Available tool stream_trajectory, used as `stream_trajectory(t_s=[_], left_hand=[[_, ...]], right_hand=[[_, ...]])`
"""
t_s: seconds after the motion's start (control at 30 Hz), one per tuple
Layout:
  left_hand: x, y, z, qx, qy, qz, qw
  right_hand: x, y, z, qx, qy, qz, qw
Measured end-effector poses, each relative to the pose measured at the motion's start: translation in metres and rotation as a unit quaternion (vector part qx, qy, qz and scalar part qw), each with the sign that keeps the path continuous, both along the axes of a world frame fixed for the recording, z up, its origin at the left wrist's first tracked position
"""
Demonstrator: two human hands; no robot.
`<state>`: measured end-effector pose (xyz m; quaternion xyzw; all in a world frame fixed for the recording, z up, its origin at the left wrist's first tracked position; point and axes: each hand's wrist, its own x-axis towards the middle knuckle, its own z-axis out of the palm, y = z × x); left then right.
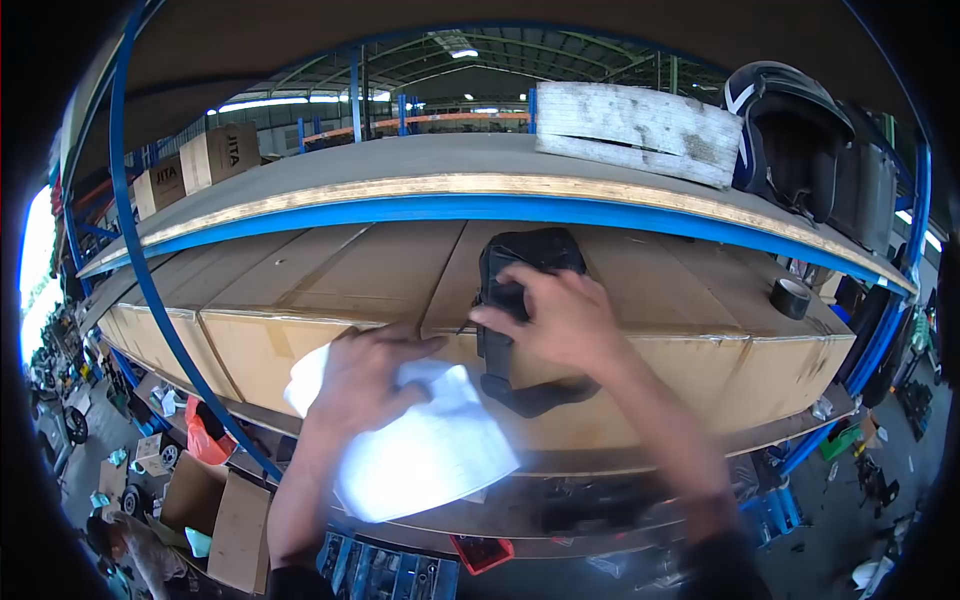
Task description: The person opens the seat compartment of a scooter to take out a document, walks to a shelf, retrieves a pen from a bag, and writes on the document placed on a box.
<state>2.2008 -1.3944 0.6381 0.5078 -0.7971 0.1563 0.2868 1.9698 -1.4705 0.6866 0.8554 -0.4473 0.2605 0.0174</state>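
Observation:
A small black bag point(530, 250) with a loose dark strap point(540, 398) sits on top of the long cardboard boxes point(360, 265); the strap hangs over their front edge. My right hand point(565, 315) is at the bag, thumb and forefinger curled in on its near side. Whether they pinch a zip or the fabric is too small to make out. My left hand point(370, 375) holds a bright white sheet of paper point(430, 450), which droops in front of the boxes. Its fingertips point toward the bag without clearly touching it.
Above the boxes runs a shelf edge with a blue beam point(400, 208). A helmet point(790, 140) and a whitish wooden crate point(640, 130) stand on that shelf. A tape roll point(790, 298) rests at right. Below are a blue toolbox point(385, 570) and an open carton point(215, 510). A person point(140, 550) is at lower left.

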Motion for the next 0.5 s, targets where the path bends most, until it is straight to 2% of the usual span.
stream_trajectory(t_s=[0.03,0.07,0.1,0.13,0.17,0.23,0.27,0.5], left_hand=[[-0.01,-0.013,0.007,0.031,-0.011,0.002,0.999],[-0.023,-0.024,0.015,0.054,-0.03,0.096,0.993],[-0.036,-0.028,0.032,0.097,-0.006,0.135,0.986],[-0.042,-0.038,0.037,0.089,-0.009,0.147,0.985],[-0.044,-0.048,0.037,0.083,-0.006,0.158,0.984],[-0.041,-0.073,0.031,0.116,0.01,0.114,0.987],[-0.041,-0.08,0.03,0.147,0.012,0.069,0.987],[-0.058,-0.1,0.046,0.255,0.005,0.018,0.967]], right_hand=[[0.005,-0.006,-0.003,-0.002,0.0,0.001,1.0],[0.012,-0.019,-0.012,-0.022,0.031,-0.011,0.999],[0.016,-0.026,-0.016,-0.042,0.061,-0.025,0.997],[0.012,-0.018,-0.007,0.011,0.074,-0.031,0.997],[0.007,-0.019,-0.01,0.009,0.082,-0.03,0.996],[-0.003,-0.021,-0.021,-0.018,0.031,-0.013,0.999],[-0.005,-0.023,-0.019,0.021,0.034,0.001,0.999],[-0.024,-0.027,-0.021,0.002,0.045,0.024,0.999]])
